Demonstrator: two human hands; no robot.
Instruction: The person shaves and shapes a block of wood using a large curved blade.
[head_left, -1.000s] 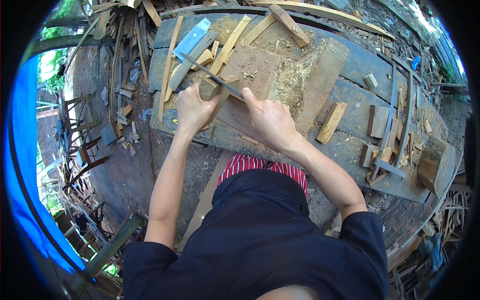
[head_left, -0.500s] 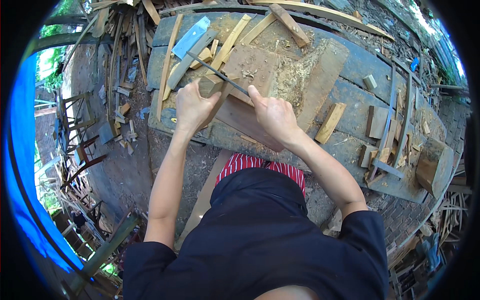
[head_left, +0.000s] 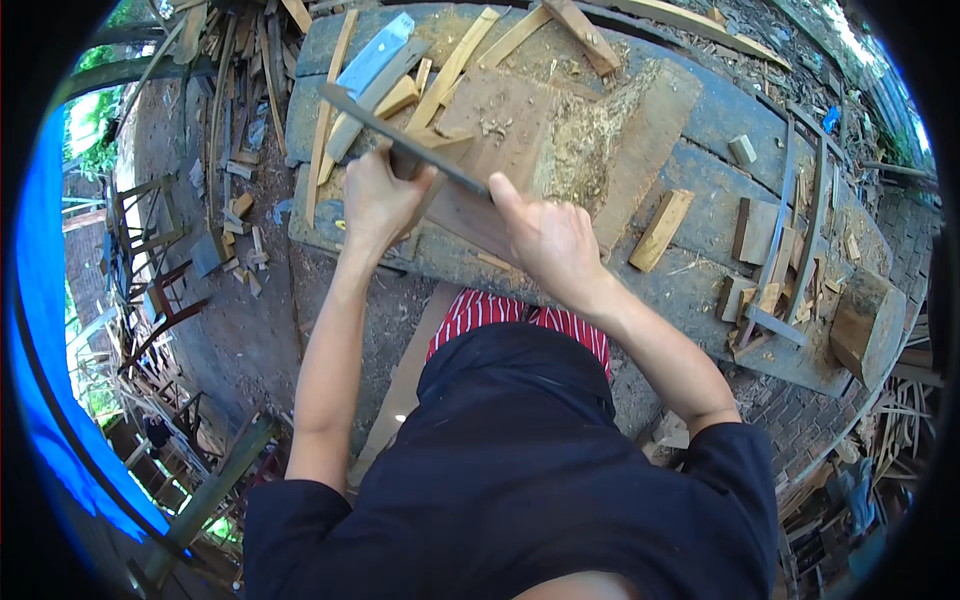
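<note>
My left hand [head_left: 378, 195] is closed around a wooden block [head_left: 450, 146] above the near side of the bench. In my right hand [head_left: 548, 232] is the near end of a long, flat, dark metal blade [head_left: 405, 137], its grip hidden by my fingers. The blade slants up to the left across the block and past my left hand, wider at its far end. Whether it is a file, a saw or a large knife cannot be made out. Under and beyond it lies a thick brown plank [head_left: 508, 112], with wood shavings on top.
The worn bench [head_left: 690, 262] holds a blue-painted piece [head_left: 376, 53], several wood strips [head_left: 455, 72], a loose block [head_left: 661, 231], a rough-hewn slab [head_left: 655, 130] and a frame saw [head_left: 781, 228]. A heavy block [head_left: 868, 328] stands at the right end. Scrap wood [head_left: 235, 85] is piled left.
The blade has turned to show more of its flat side, and its far end has moved up and left. My left hand and the block have shifted slightly left.
</note>
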